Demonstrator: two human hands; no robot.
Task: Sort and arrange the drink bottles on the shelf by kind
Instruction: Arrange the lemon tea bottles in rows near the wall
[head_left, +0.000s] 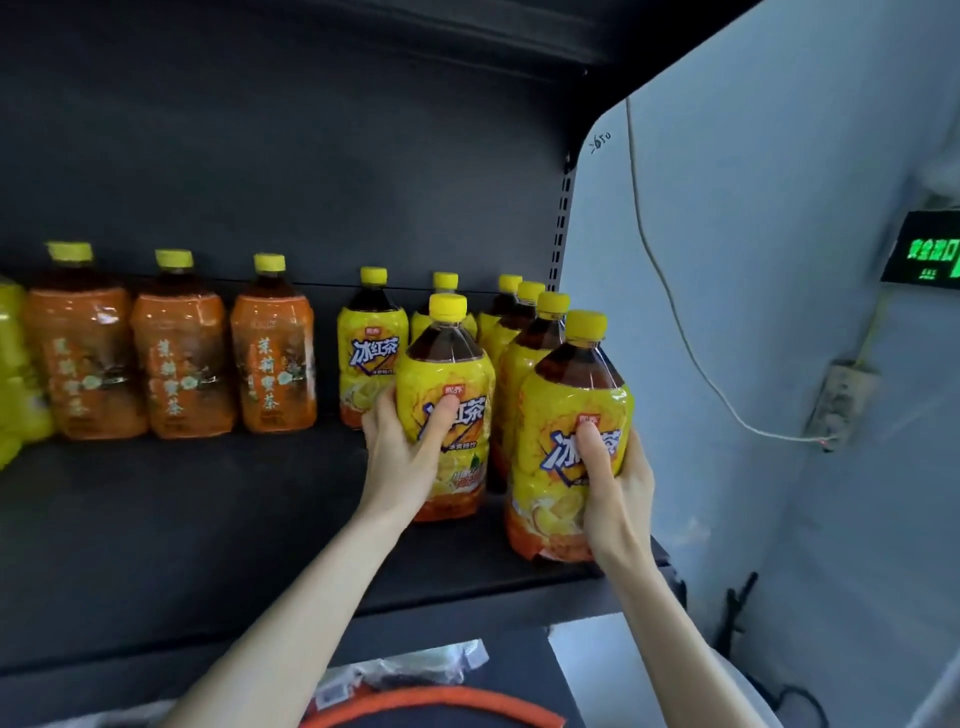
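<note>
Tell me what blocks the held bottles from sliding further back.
Other yellow-label bottles: a single bottle stands directly behind the left bottle gripped by the left hand, and a row of bottles stands behind the right bottle gripped by the right hand.

The yellow-labelled clear plastic tea bottles (561, 405) wear glossy, crinkled shrink film, as do the orange-labelled plastic bottles (179, 358). Their yellow plastic caps (586, 325) are ribbed. The black shelf (208, 519) looks matt and smooth.
</note>
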